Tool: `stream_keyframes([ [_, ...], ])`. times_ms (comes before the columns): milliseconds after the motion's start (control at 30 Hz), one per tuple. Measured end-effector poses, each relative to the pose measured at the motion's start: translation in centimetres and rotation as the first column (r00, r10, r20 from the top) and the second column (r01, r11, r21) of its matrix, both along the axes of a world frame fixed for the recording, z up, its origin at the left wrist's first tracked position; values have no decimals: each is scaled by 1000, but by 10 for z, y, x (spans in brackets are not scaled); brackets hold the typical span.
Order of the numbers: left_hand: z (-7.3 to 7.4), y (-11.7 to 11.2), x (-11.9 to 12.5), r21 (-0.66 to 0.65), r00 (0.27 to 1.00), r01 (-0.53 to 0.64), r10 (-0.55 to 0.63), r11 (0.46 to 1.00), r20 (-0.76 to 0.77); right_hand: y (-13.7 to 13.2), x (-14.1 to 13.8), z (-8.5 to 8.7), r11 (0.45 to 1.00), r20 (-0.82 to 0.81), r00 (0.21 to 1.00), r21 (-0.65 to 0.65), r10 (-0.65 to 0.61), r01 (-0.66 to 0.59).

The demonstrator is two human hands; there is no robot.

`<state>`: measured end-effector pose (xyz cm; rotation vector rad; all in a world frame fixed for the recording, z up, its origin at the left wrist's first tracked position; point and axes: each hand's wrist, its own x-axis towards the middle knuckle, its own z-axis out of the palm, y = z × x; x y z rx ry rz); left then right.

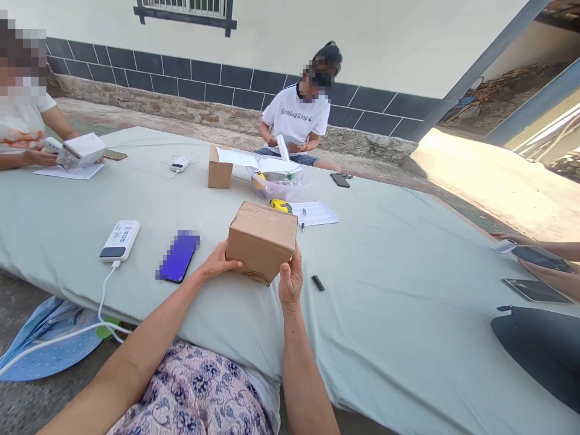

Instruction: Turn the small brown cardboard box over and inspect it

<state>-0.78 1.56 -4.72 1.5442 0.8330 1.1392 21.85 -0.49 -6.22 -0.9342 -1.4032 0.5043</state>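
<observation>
the left hand (pixel 220 261) and right hand (pixel 291 279) clasp a cardboard box (pixel 260 238) between them at the centre of the frame, one at each side; its long axis runs crosswise, slanting down rightward, neither hand nearer.

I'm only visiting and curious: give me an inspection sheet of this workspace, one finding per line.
Surface: pale green cloth, wrinkled, draped over the near edge.
Job's things: cardboard box, top closed; whether it touches the cloth is unclear.
Clutter: white power bank, smartphone, small black object, yellow tape measure, pen on printed paper.
Hands: left hand and right hand grip opposite sides of the box.
Cables: white cable plugged into the power bank, running off the near edge.
Surroundings: person in a white T-shirt opposite; another person's hand at right; tiled wall behind.
</observation>
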Motion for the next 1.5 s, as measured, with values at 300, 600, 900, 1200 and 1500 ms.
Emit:
stream_keyframes([
  [300,-6,-1,-8,-14,994,-112,112,994,17,6,1,-4,997,72,996,63,45,-50],
  [600,-14,0,-9,-2,980,-198,198,980,-1,3,6,-6,991,239,963,-80,125,-109],
  [900,-13,1,-10,-75,971,-212,219,974,95,1,0,-6,966,218,957,-215,190,-143],
  [1200,-21,5,-10,-141,919,-278,306,950,250,-4,-5,-7,979,371,911,-160,179,-127],
  [1500,-32,12,-10,-209,845,-398,445,893,295,-4,-13,-8,998,353,935,35,40,-56],
])
